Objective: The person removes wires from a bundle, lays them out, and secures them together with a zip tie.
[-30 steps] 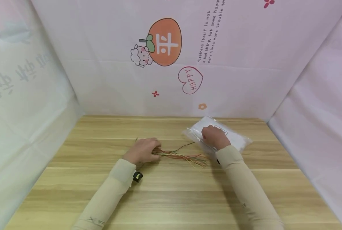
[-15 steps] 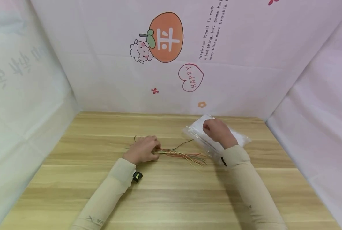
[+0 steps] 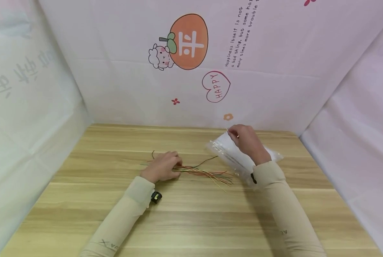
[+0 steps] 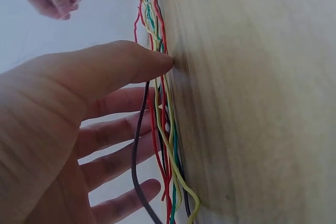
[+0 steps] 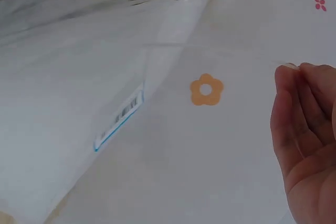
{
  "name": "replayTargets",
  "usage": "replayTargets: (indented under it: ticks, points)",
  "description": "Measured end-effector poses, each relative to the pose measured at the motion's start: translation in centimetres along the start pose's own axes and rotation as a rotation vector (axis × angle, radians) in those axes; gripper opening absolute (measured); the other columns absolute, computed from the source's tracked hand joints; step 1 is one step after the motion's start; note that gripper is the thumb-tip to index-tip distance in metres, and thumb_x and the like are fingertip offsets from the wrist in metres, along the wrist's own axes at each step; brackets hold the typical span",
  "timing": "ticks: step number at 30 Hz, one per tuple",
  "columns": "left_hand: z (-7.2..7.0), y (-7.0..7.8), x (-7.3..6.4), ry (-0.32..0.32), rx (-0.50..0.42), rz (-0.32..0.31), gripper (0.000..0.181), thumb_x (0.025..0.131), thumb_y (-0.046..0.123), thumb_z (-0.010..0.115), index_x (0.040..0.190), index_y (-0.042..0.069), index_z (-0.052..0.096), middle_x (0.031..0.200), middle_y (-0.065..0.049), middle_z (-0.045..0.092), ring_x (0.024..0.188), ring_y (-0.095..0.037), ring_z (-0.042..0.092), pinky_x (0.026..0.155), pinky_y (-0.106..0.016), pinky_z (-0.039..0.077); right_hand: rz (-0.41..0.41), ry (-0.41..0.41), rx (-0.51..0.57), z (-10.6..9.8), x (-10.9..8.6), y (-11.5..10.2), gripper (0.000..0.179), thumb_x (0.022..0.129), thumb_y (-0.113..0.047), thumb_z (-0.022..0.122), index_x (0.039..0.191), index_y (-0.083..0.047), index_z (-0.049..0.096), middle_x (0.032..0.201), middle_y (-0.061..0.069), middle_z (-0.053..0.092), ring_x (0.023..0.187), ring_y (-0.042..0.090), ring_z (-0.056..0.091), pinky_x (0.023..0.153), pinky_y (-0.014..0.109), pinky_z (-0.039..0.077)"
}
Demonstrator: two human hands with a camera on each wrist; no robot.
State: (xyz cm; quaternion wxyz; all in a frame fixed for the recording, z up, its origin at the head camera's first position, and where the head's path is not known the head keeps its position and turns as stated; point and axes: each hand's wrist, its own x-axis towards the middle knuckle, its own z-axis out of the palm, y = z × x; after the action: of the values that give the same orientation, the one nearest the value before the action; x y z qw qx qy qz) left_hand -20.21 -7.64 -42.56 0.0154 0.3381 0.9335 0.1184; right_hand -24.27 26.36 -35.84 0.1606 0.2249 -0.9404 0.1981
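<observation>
On the table lies a bundle of thin wires, red, yellow, green and black, its loose ends fanned to the right. My left hand holds it near its left part. In the left wrist view, the thumb crosses the wires and the fingers lie behind them. My right hand is raised over a clear plastic bag with white contents. Between its thumb and fingertips, the right hand pinches a thin, pale cable tie, which is faint against the cloth.
The bag carries a small barcode label. A printed white cloth hangs behind the wooden table, and more cloth stands at both sides. Small black devices sit at the wrists.
My right hand has risen from the bag and shifted slightly right, drawing out the pale cable tie. The left hand has stayed on the wires.
</observation>
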Motion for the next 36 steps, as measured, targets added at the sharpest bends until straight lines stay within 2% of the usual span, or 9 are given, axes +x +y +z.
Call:
replayTargets:
  ticks: [4,12,18,22,27,30,34,36]
  points:
    - [0.1,0.0,0.1,0.010,0.013,0.003,0.027,0.093,0.026,0.080,0.115,0.012,0.075,0.109,-0.003,0.068,0.091,-0.021,0.063,0.081,-0.039,0.054,0.003,0.034,0.038,-0.4,0.4,-0.8,0.012,0.103,-0.003,0.066,0.103,0.004,0.076,0.098,0.020,0.076,0.088,0.031,0.074,0.079,0.047,0.062]
    - [0.0,0.1,0.1,0.005,0.013,0.000,0.028,0.094,0.027,0.080,0.117,0.012,0.074,0.111,-0.004,0.068,0.096,-0.023,0.064,0.087,-0.041,0.055,0.067,0.082,0.156,-1.1,0.5,-2.3,0.016,0.104,-0.008,0.066,0.111,0.005,0.075,0.098,0.019,0.078,0.085,0.032,0.075,0.076,0.046,0.062]
    - [0.0,0.1,0.1,0.001,0.017,0.004,0.027,0.094,0.027,0.080,0.117,0.012,0.074,0.110,-0.004,0.068,0.094,-0.023,0.064,0.085,-0.041,0.055,0.140,0.077,0.274,-1.1,-0.1,-3.1,0.014,0.102,-0.013,0.071,0.107,-0.002,0.077,0.092,0.012,0.079,0.078,0.019,0.073,0.069,0.028,0.054]
    - [0.1,0.0,0.1,0.006,0.026,0.008,0.027,0.094,0.027,0.080,0.116,0.012,0.074,0.109,-0.003,0.068,0.093,-0.022,0.063,0.084,-0.040,0.055,0.177,0.038,0.377,-0.6,-0.7,-3.8,0.012,0.100,-0.010,0.073,0.106,0.000,0.077,0.091,0.015,0.079,0.075,0.015,0.072,0.066,0.022,0.053]
    - [0.1,0.0,0.1,0.008,0.024,0.011,0.026,0.094,0.027,0.079,0.116,0.012,0.075,0.108,-0.003,0.068,0.091,-0.020,0.061,0.082,-0.039,0.054,0.230,-0.051,0.514,0.5,-1.5,-4.9,0.015,0.099,-0.007,0.073,0.109,0.005,0.074,0.090,0.019,0.079,0.079,0.029,0.077,0.072,0.037,0.063]
    - [0.0,0.1,0.1,0.005,0.017,0.006,0.026,0.094,0.026,0.079,0.116,0.012,0.074,0.108,-0.003,0.067,0.090,-0.020,0.061,0.082,-0.040,0.053,0.266,-0.110,0.564,1.2,-2.1,-5.7,0.016,0.099,-0.007,0.073,0.110,0.005,0.072,0.091,0.019,0.080,0.078,0.027,0.077,0.076,0.044,0.064]
    - [-0.1,0.3,0.1,-0.003,0.014,-0.005,0.026,0.094,0.026,0.080,0.116,0.012,0.074,0.109,-0.003,0.067,0.092,-0.021,0.061,0.084,-0.041,0.053,0.326,-0.187,0.624,1.9,-3.1,-6.7,0.018,0.099,-0.007,0.073,0.112,0.005,0.071,0.093,0.018,0.080,0.080,0.025,0.078,0.078,0.045,0.064]
    - [-0.1,0.3,0.2,-0.007,0.017,-0.008,0.027,0.094,0.026,0.080,0.116,0.012,0.074,0.109,-0.003,0.067,0.093,-0.021,0.061,0.084,-0.042,0.053,0.364,-0.225,0.648,2.2,-3.6,-7.1,0.020,0.099,-0.007,0.072,0.115,0.005,0.070,0.093,0.017,0.081,0.084,0.029,0.079,0.078,0.044,0.064]
